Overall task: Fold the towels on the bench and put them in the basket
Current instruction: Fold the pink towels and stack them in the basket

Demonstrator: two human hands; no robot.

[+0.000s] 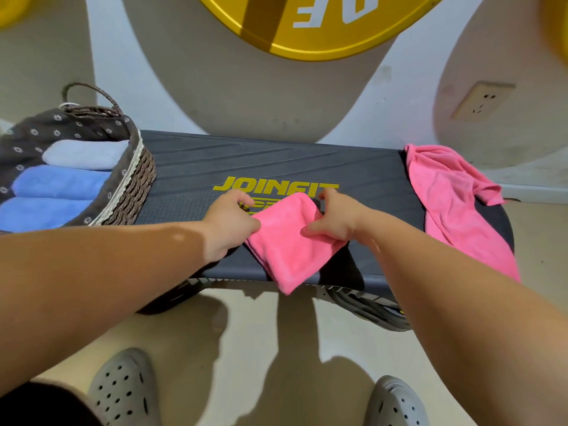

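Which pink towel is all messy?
The crumpled pink towel draped over the dark bench's right end; the other pink towel, in the middle, is neatly folded.

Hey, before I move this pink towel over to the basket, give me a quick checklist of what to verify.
1. Hold: left grip and right grip both pinch the folded pink towel: ok.
2. Towel fully on the bench: near corner overhangs the front edge: not ok.
3. Space in the basket beside the three blue towels: cannot tell.
4. Bench bare between towel and basket: ok.
5. Folding of the other pink towel: crumpled at the right end: not ok.
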